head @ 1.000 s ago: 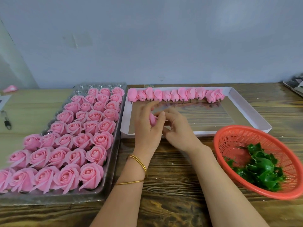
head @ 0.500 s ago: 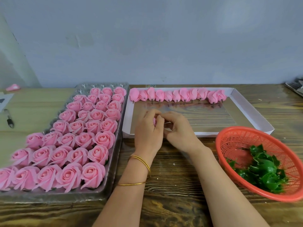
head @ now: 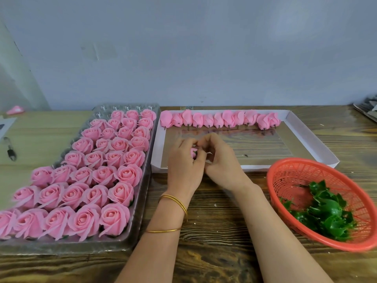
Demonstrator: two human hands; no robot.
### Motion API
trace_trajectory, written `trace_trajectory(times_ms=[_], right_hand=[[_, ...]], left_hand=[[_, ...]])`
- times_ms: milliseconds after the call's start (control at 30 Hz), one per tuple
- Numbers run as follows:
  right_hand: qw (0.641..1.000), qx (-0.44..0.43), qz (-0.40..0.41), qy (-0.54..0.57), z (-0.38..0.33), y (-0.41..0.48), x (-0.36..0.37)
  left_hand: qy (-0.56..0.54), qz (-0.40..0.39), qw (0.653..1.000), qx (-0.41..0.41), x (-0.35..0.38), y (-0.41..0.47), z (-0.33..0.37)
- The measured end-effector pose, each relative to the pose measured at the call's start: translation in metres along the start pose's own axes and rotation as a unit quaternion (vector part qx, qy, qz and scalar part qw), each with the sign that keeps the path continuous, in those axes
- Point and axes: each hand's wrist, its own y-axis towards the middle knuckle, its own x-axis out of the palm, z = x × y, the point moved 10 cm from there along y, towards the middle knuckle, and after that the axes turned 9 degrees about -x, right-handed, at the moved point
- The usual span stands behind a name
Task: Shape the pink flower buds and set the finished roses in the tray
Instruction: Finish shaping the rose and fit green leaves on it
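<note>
Our left hand (head: 183, 166) and right hand (head: 223, 166) have drawn together, fingers clamped on one bud (head: 193, 152) above the box's near edge. Less pink shows than a second ago, so shaping looks midway. Calyxes (head: 326, 213) fill the basket (head: 302, 160) on the right. On the left, roses (head: 114, 172) crowd the tray (head: 114, 247); only far cups stay free, a reach across blooms. More buds (head: 218, 120) line the box (head: 255, 168).

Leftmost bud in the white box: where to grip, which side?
Pinch the bud low, at its stem end, from the near side: it lies against the box's far wall with the stem toward the person, and a neighbour crowds its right.
</note>
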Motion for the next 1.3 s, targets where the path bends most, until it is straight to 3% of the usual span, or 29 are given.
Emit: trace_trajectory(times_ms=[500,733,900,1067,1167,1300], right_hand=[[1.000,0.017,0.014,0.000,0.007,-0.001,-0.002],[1.000,-0.016,0.002,0.002,-0.002,0.000,0.000],[0.999,0.031,0.011,0.013,0.006,-0.001,-0.003],[0.988,0.064,0.116,0.081,0.014,0.000,-0.023],[0.979,0.075,0.180,0.063,0.021,-0.003,-0.038],[0.976,0.083,0.200,0.037,0.030,-0.004,-0.043]], left_hand=[[0.030,-0.010,0.999,-0.015,0.007,0.002,-0.006],[0.022,-0.014,0.999,-0.032,0.006,0.004,-0.010],[0.009,-0.005,0.999,-0.039,0.001,0.004,-0.009],[-0.003,0.021,0.999,-0.037,-0.010,0.008,-0.003],[-0.012,0.033,0.999,-0.042,-0.020,0.010,0.002],[-0.020,0.042,0.998,-0.042,-0.039,0.016,0.013]])
